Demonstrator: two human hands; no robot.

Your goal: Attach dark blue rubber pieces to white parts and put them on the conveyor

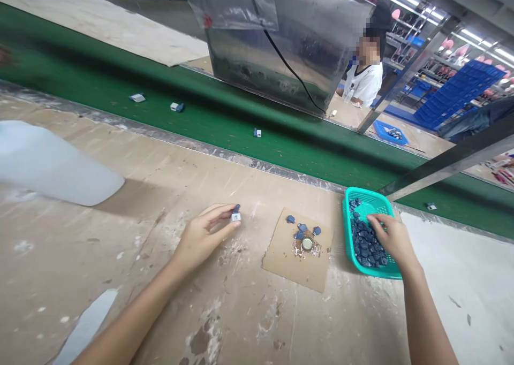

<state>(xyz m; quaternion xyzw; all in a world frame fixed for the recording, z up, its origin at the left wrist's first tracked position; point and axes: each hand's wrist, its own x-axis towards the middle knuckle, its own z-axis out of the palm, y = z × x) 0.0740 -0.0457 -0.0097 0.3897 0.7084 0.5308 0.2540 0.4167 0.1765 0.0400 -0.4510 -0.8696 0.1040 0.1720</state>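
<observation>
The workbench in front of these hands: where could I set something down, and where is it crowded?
Bare bench stretches left of the left hand, and between it and the cardboard square, up to the green conveyor belt. Crowded: the teal basket of blue pieces under the right hand, and the cardboard's middle.

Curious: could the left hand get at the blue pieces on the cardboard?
Probably yes: the left hand sits close to the blue pieces on the cardboard sheet, with only bench top between, though its fingers are pinching a blue-and-white piece.
</observation>
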